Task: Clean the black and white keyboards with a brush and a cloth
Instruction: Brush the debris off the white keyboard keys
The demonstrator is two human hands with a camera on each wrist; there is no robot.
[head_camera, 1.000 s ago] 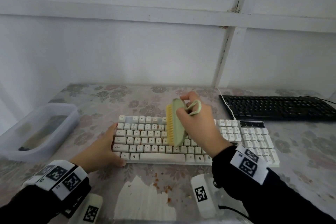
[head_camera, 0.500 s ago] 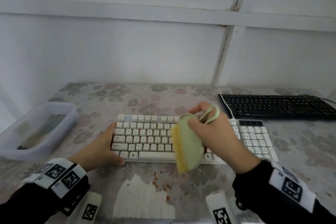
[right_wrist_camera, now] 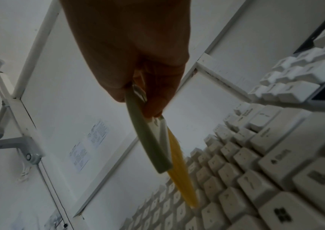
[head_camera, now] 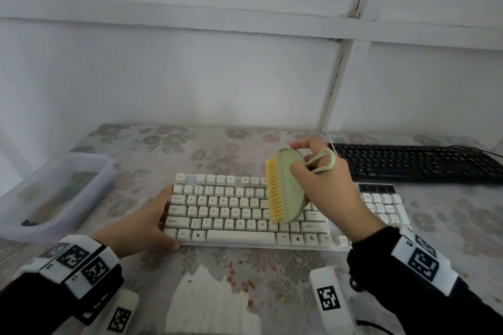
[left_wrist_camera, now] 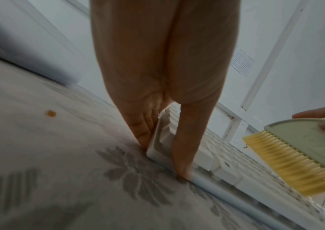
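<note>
The white keyboard (head_camera: 231, 212) lies in the middle of the table, with orange crumbs among its upper-left keys. My left hand (head_camera: 147, 221) grips its left end, straight fingers (left_wrist_camera: 143, 133) along the side and thumb (left_wrist_camera: 187, 147) on the front corner (left_wrist_camera: 157, 154). My right hand (head_camera: 326, 187) grips a green brush (head_camera: 288, 190) with yellow bristles (head_camera: 273, 190), held on edge over the keyboard's middle keys, bristles facing left. The brush (right_wrist_camera: 149, 140) hangs above the keys (right_wrist_camera: 246, 171) in the right wrist view. The black keyboard (head_camera: 419, 162) lies at the back right. No cloth is visible.
A translucent plastic tub (head_camera: 54, 193) stands at the left of the table. Orange crumbs (head_camera: 239, 277) lie on the flowered tablecloth (head_camera: 449, 226) in front of the white keyboard, beside a torn white patch (head_camera: 206, 304). A white wall is close behind.
My right hand swept the brush down toward the keyboard's front edge, then lifted it back up over the middle keys. The left hand has stayed on the keyboard's left end.
</note>
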